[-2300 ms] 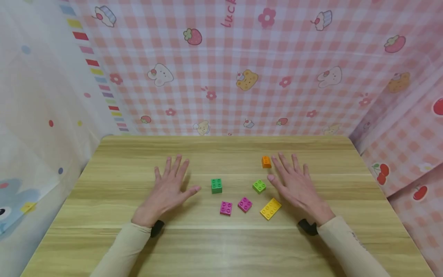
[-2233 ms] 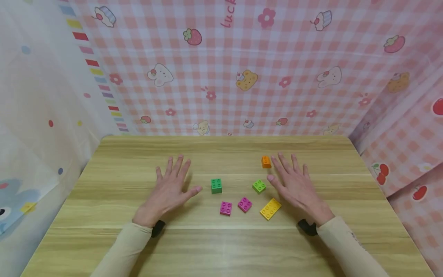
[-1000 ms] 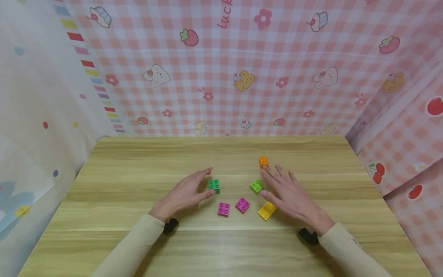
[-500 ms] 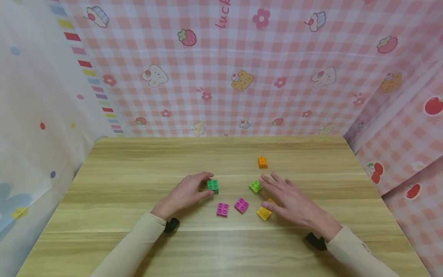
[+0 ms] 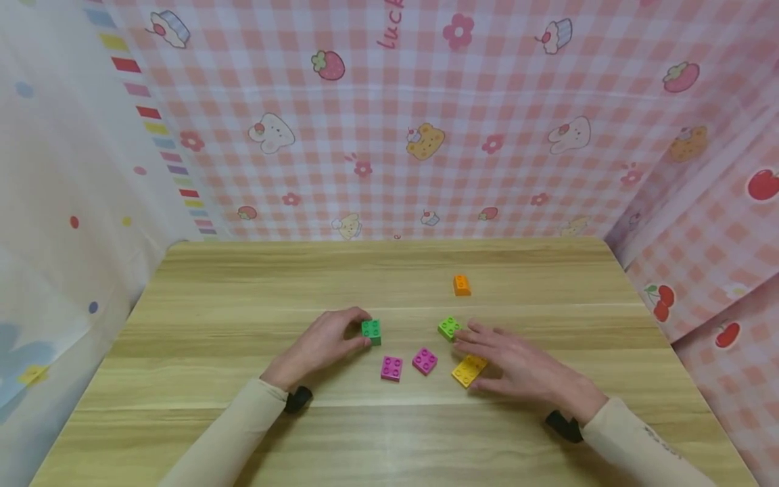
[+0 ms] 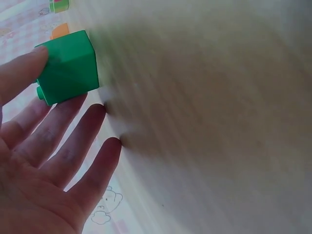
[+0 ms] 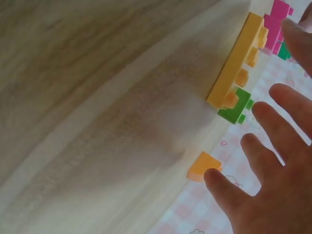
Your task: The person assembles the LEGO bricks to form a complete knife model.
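Observation:
My left hand (image 5: 322, 343) pinches a dark green toy brick (image 5: 371, 333) between thumb and fingers. In the left wrist view the thumb lies on one side of the green brick (image 6: 69, 68) and a fingertip on the other, while the other fingers spread apart. My right hand (image 5: 517, 362) hovers around a yellow eight-stud brick (image 5: 468, 370), its fingers and thumb apart. The right wrist view shows the yellow brick (image 7: 238, 61) near the fingertips, with a gap between. A lime green brick (image 5: 449, 328) sits just beyond the right fingertips.
Two magenta bricks (image 5: 392, 368) lie on the wooden table (image 5: 243, 284) between the hands. An orange sloped brick (image 5: 462, 285) stands farther back. A pink checked cloth (image 5: 377, 135) hangs behind the table's far edge, with more cloth at both sides.
My left hand has moved inward, closed on the green brick and shifted it slightly toward me. My right hand has come inward and nearer me, from beside the orange brick to the yellow one.

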The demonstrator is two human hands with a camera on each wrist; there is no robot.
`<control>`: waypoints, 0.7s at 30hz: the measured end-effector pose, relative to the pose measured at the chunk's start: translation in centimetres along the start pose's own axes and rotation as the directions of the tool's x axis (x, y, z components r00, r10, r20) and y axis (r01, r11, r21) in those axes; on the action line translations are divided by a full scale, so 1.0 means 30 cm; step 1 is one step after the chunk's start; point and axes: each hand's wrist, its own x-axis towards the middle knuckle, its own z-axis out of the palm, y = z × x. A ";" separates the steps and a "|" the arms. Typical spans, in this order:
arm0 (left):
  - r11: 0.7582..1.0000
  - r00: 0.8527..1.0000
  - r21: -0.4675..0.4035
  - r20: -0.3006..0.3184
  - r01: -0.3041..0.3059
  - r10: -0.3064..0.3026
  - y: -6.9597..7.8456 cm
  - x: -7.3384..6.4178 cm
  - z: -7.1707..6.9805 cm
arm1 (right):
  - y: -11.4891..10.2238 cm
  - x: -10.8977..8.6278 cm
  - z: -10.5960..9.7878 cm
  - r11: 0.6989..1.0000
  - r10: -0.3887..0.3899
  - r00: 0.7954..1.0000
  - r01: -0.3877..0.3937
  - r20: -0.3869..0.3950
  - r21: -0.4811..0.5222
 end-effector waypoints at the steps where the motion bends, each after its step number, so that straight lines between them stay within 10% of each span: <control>1: 1.000 1.000 0.001 0.000 -0.002 0.002 -0.002 -0.005 -0.001 | 0.001 0.002 0.001 1.000 -0.010 1.000 0.010 0.004 -0.004; 21: 0.998 0.998 -0.006 0.006 -0.061 0.061 -0.033 -0.103 -0.020 | 0.004 0.030 0.018 1.000 -0.021 1.000 0.021 -0.001 -0.022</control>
